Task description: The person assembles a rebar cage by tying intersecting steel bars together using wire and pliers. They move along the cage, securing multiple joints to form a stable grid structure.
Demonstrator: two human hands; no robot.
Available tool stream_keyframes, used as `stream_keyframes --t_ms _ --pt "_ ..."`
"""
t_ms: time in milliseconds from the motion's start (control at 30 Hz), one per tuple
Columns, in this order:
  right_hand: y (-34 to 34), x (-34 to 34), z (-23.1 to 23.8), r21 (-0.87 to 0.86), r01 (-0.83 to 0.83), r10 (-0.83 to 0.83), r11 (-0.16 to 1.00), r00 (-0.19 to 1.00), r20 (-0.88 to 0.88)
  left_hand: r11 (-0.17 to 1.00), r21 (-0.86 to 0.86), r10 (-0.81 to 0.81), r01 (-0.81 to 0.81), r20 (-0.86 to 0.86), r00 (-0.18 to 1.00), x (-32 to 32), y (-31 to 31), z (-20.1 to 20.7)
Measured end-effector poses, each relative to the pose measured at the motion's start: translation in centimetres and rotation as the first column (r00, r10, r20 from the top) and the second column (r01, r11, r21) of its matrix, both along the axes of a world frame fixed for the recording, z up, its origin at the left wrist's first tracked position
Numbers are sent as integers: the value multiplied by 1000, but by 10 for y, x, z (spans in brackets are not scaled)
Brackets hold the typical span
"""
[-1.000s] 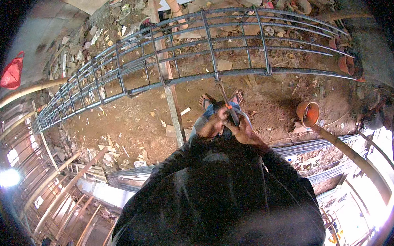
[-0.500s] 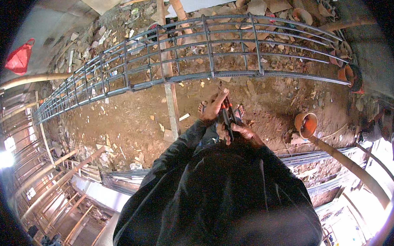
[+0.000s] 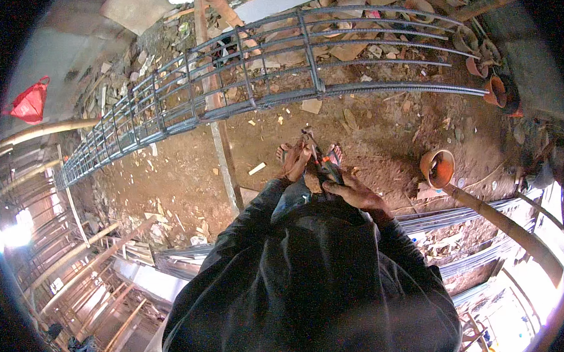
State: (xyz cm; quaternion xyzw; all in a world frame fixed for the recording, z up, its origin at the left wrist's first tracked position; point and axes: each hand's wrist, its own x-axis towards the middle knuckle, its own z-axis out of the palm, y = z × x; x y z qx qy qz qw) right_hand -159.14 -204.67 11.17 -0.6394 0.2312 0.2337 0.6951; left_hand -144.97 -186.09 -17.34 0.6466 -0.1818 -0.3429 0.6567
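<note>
In front of my body I hold a long, dark pair of pliers (image 3: 323, 163) with red-orange marks on its handles. Its narrow head points away from me, toward the steel bars. My left hand (image 3: 296, 165) is closed around the part near the head, fingers bunched together. Lower down, my right hand (image 3: 358, 193) grips the handle end, thumb lying along it. Beyond both hands stretches a rebar cage (image 3: 260, 102) of long bars and square stirrups; neither hand touches it. My bare toes show on either side of the tool.
A wooden post (image 3: 224, 155) passes under the cage to my left. An orange bucket (image 3: 437, 168) stands at right beside a bamboo pole (image 3: 504, 222). Bundled steel rods (image 3: 471, 266) lie behind at right. A red bag (image 3: 30, 102) hangs at far left. Rubble litters the dirt floor.
The cage and post have shifted left in view as my head moved. My left hand's raised fingers have come down around the tool near its head. My right hand has moved slightly right.
</note>
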Motion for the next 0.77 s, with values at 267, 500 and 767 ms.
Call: stream_keyframes --t_ms 267,500,767 --pt "-19 -21 2 -98 -106 105 990 994 -11 836 -17 449 -548 -553 702 36 -68 85" --pt "7 -14 -79 -482 314 -217 818 944 248 912 255 393 -321 -328 859 15 -74 183" --pt "-8 -25 -127 -394 237 -106 888 940 326 951 183 295 -249 -299 908 -16 -97 220"
